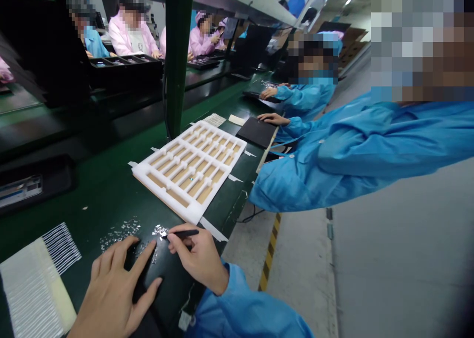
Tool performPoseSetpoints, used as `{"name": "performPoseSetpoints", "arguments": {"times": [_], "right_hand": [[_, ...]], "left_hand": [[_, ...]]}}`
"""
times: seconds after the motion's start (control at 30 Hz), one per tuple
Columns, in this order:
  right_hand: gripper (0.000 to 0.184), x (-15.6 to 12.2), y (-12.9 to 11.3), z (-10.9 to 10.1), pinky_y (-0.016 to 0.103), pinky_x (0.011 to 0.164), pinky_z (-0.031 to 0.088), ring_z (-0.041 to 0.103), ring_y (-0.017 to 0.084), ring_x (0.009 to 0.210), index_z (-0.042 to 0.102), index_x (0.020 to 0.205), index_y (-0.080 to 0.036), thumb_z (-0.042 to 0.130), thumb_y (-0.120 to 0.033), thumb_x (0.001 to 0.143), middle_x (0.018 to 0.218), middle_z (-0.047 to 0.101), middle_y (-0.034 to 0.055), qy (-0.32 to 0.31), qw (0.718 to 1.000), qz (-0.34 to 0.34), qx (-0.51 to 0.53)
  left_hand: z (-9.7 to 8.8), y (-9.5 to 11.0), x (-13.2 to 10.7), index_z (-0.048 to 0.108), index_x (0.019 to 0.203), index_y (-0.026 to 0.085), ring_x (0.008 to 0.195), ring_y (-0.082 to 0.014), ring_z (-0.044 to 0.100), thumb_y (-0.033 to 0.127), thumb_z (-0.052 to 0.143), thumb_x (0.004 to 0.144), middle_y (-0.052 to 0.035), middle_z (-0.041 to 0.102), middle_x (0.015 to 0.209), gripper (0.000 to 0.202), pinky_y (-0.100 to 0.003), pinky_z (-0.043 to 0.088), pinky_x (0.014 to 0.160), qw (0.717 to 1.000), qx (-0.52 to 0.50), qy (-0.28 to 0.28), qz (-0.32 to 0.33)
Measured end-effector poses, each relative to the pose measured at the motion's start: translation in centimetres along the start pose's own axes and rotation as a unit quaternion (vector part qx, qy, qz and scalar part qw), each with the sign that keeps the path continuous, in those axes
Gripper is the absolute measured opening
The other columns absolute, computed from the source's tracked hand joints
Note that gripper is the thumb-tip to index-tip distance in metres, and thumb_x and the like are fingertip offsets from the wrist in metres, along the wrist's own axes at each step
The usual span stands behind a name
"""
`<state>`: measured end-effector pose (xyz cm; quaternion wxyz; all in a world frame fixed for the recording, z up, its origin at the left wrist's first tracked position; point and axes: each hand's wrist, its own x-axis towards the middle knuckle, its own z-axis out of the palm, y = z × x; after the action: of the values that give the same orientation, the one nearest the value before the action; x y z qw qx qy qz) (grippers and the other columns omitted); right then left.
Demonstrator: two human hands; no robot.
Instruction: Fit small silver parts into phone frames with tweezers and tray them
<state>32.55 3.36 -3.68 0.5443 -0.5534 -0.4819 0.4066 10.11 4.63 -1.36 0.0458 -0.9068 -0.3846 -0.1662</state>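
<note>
Between thumb and fingers, my right hand (198,259) pinches a pair of dark tweezers (185,233). Their tip points at a small heap of shiny metal pieces (160,231) on the green bench (107,190). My left hand (114,283) rests on the bench with fingers spread, its index fingertip among the scattered pieces. More tiny silvery pieces (120,233) lie loosely beyond the left fingertips. Whether a piece sits in the tweezer tips is too small to tell.
A white foam tray (202,217) with slots is taped down ahead. Left lies a pale sheet stack (33,283) with striped strips. A dark tray (37,185) holds a flat device. A green post (177,56) rises behind. To the right, a co-worker's blue sleeve (333,150) reaches near the bench edge.
</note>
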Motion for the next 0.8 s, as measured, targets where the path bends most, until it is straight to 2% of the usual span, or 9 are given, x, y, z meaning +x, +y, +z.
{"name": "performPoseSetpoints", "arguments": {"times": [0.47, 0.6, 0.8], "right_hand": [[0.017, -0.3, -0.2, -0.8, 0.032, 0.070, 0.068, 0.080, 0.022, 0.074, 0.083, 0.102, -0.017, 0.072, -0.030, 0.099, 0.091, 0.082, 0.0097, -0.033, 0.999, -0.029, -0.005], [0.022, 0.1, -0.3, -0.5, 0.031, 0.068, 0.069, 0.081, 0.022, 0.069, 0.081, 0.099, -0.016, 0.075, -0.037, 0.098, 0.082, 0.080, 0.0075, -0.044, 0.998, 0.013, 0.035], [0.037, 0.9, 0.4, -0.1, 0.031, 0.063, 0.068, 0.079, 0.022, 0.062, 0.077, 0.097, -0.014, 0.081, -0.051, 0.092, 0.069, 0.075, 0.0038, -0.066, 0.993, 0.069, 0.072]], "left_hand": [[-0.1, 0.1, 0.3, 0.065, 0.146, 0.029, 0.121, -0.0365, 0.056, 0.046, 0.062, 0.100, -0.0165, 0.057, 0.138, 0.049, -0.050, 0.044, 0.095, 1.000, 0.003, 0.005, 0.003], [0.0, 0.2, 0.3, 0.064, 0.146, 0.028, 0.121, -0.0371, 0.056, 0.047, 0.062, 0.100, -0.0174, 0.056, 0.138, 0.049, -0.051, 0.045, 0.094, 1.000, 0.003, 0.005, 0.001], [0.1, 0.1, 0.4, 0.063, 0.148, 0.033, 0.122, -0.0375, 0.056, 0.046, 0.061, 0.100, -0.0169, 0.054, 0.140, 0.050, -0.052, 0.046, 0.092, 1.000, 0.012, -0.003, 0.006]]}}
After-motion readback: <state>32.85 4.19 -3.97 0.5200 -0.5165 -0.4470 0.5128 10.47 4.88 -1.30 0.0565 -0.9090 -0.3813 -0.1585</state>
